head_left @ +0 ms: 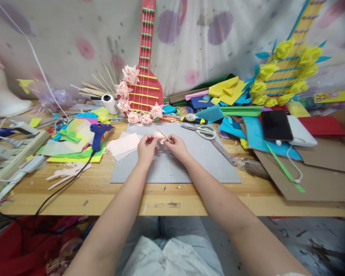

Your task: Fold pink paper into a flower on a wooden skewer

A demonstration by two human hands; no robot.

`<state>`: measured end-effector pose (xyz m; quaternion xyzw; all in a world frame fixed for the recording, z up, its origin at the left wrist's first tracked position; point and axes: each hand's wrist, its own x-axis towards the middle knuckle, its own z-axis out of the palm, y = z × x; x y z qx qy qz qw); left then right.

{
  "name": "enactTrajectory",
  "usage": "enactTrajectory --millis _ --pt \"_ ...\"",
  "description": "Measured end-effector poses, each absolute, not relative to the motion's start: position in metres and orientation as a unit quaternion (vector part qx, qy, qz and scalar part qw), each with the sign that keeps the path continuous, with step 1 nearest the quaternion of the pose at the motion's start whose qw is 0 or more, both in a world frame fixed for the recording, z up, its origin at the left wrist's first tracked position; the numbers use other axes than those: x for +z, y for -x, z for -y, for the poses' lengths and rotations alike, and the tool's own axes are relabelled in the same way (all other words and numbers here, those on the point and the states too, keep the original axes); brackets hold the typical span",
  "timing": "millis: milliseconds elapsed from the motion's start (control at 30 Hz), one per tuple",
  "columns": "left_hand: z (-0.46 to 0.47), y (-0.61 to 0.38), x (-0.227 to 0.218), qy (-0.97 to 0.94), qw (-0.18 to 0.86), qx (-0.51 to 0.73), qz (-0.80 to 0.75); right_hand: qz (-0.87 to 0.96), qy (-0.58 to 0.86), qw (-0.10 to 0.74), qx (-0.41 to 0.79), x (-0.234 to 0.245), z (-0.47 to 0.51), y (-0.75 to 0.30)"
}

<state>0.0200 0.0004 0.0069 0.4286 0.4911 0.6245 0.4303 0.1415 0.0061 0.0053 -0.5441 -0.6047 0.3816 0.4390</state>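
Over the grey cutting mat [212, 168], my left hand [146, 148] pinches one side of a pink paper flower [159, 137]. My right hand [176, 146] is closed on a thin wooden stick [158, 129] that slants up and left across the flower. Its fingertips also sit against the flower's right side. Just behind stands a red paper guitar [149, 90], with several pink flowers [124, 104] along its left and lower edge. Pale pink paper sheets [123, 145] lie on the mat's left corner, beside my left hand.
A blue glue gun [97, 137] rests on coloured paper at left, its cord running to a power strip [20, 151]. Scissors [204, 131] and a metal ruler [222, 151] lie right of my hands. Farther right are a phone [276, 125], cardboard [319, 180] and a yellow-flowered guitar [284, 73].
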Motion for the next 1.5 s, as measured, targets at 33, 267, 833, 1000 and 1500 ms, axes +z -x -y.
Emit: enactTrajectory --millis 33,267,833,1000,1500 --pt "0.000 -0.022 0.008 -0.414 0.443 0.628 -0.488 0.607 0.546 0.442 0.373 0.005 -0.006 -0.141" --pt "0.005 -0.027 0.014 -0.392 0.471 0.609 -0.504 0.629 0.545 0.452 0.320 0.007 -0.001 -0.139" --pt "0.008 -0.018 0.026 -0.221 0.712 0.485 -0.457 0.761 0.527 0.350 0.144 0.024 0.009 -0.152" --pt "0.008 -0.020 0.026 -0.199 0.715 0.492 -0.456 0.750 0.537 0.363 0.131 0.022 0.007 -0.154" --pt "-0.002 -0.017 0.017 -0.220 0.595 0.644 -0.429 0.752 0.582 0.287 0.119 0.023 0.005 -0.152"
